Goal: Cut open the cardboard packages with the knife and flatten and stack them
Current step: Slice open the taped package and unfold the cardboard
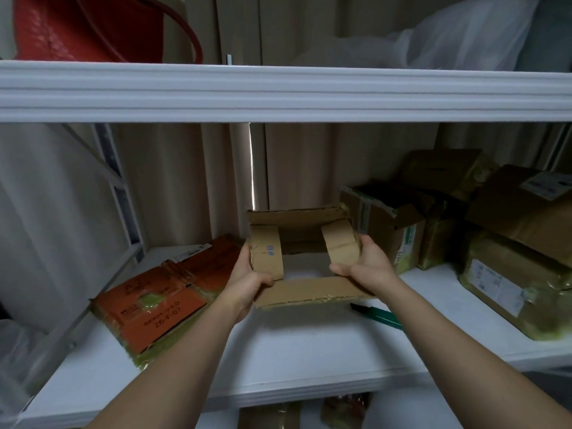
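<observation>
An opened brown cardboard box (305,222) is held above the white shelf (309,342), its flaps spread and the shelf showing through its middle. My left hand (247,278) grips its left side by the flap marked "8#". My right hand (365,264) grips the right side, fingers curled round the right flap. A green-handled knife (379,315) lies on the shelf just under my right forearm. A flattened orange box (161,300) lies on the shelf to the left.
Several taped and opened cardboard packages (507,243) crowd the right end of the shelf. A white upper shelf edge (278,91) hangs overhead, with a red bag (93,26) and white plastic bag on it. More packages sit on the shelf below.
</observation>
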